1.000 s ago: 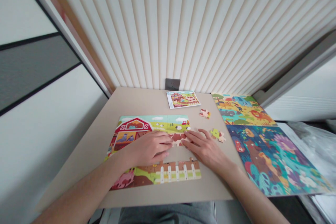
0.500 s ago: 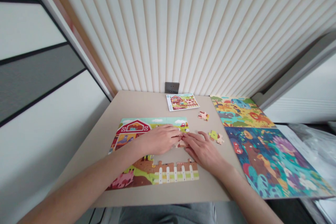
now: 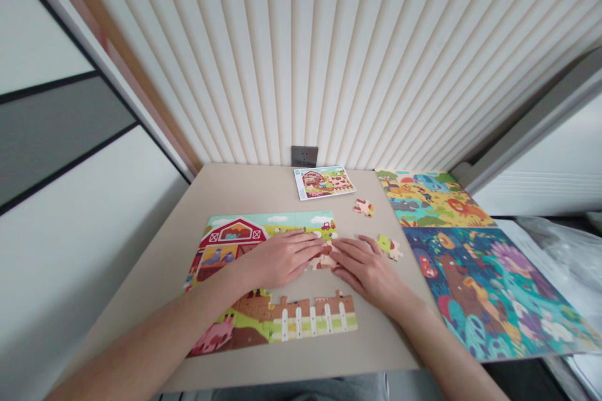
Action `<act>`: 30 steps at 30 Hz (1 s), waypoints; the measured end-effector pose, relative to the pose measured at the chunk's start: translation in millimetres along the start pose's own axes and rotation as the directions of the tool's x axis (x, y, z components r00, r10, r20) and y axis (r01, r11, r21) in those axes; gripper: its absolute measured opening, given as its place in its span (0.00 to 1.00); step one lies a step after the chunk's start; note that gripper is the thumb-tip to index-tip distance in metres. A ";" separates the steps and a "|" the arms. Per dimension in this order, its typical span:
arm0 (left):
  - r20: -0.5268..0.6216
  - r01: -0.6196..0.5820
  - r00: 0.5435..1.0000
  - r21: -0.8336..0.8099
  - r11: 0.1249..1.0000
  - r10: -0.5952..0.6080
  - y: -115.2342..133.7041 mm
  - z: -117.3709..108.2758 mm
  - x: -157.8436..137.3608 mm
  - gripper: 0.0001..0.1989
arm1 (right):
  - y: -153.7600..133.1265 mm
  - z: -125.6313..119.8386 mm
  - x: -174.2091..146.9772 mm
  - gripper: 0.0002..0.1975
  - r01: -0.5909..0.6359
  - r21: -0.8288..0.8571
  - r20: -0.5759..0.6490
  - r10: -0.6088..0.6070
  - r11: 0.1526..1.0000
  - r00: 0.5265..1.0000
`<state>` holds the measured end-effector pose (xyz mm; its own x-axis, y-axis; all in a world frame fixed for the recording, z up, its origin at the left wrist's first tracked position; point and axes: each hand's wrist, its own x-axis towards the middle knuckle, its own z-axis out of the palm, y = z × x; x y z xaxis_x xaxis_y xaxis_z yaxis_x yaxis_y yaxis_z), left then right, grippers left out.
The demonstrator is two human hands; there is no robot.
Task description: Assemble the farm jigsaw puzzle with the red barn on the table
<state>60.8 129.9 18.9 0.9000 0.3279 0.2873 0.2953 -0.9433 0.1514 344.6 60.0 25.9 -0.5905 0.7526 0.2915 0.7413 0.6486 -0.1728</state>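
A partly joined farm jigsaw puzzle [image 3: 273, 229] lies on the table, with a red barn at its left and a fence strip [image 3: 313, 318] along the bottom right. My left hand [image 3: 286, 257] rests across its middle, fingers stretched toward a cow-patterned puzzle piece [image 3: 323, 259]. From the right, my right hand [image 3: 364, 266] lies flat with its fingertips on the same cow section, close to the left fingertips. Bare table shows between the cow section and the fence strip. Parts of the barn and the puzzle's middle are hidden under my left hand and forearm.
Loose puzzle pieces lie to the right: a cow piece [image 3: 364, 207] and a green-and-pink pair [image 3: 390, 246]. A reference picture card [image 3: 324, 182] lies at the back. Two finished puzzles, a safari one [image 3: 430, 199] and a dark forest one [image 3: 489, 291], cover the right side.
My fingertips have parted slightly, and more of the cow section shows between them. My right hand has shifted a little toward me. The view has moved slightly.
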 end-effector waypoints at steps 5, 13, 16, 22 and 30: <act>0.006 0.004 1.000 0.003 1.000 -0.004 0.4 2.5 -1.1 0.23 | -0.9 1.4 1.7 0.15 0.024 -0.035 -0.002 -0.024 0.999 1.000; 0.026 0.023 0.999 -0.030 0.999 -0.022 1.2 0.9 1.2 0.22 | -1.4 2.0 2.5 0.16 0.063 -0.069 -0.016 -0.065 0.996 0.998; 0.012 0.027 1.000 -0.034 0.999 -0.027 0.8 2.6 1.2 0.22 | -1.1 4.0 1.0 0.16 0.080 -0.110 -0.022 -0.083 0.991 0.996; -0.010 0.023 1.000 -0.029 0.999 -0.023 0.3 4.5 1.1 0.22 | -2.5 3.5 -1.8 0.17 0.113 -0.199 0.016 -0.112 0.973 0.994; -0.006 0.034 0.999 -0.032 0.999 -0.035 0.6 3.4 0.4 0.22 | -2.9 3.5 -3.0 0.17 0.111 -0.207 0.013 -0.111 0.972 0.994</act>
<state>62.4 129.4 16.0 0.8872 0.3607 0.2877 0.3156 -0.9293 0.1919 343.1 56.2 22.2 -0.6730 0.6776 0.2966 0.7211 0.6903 0.0591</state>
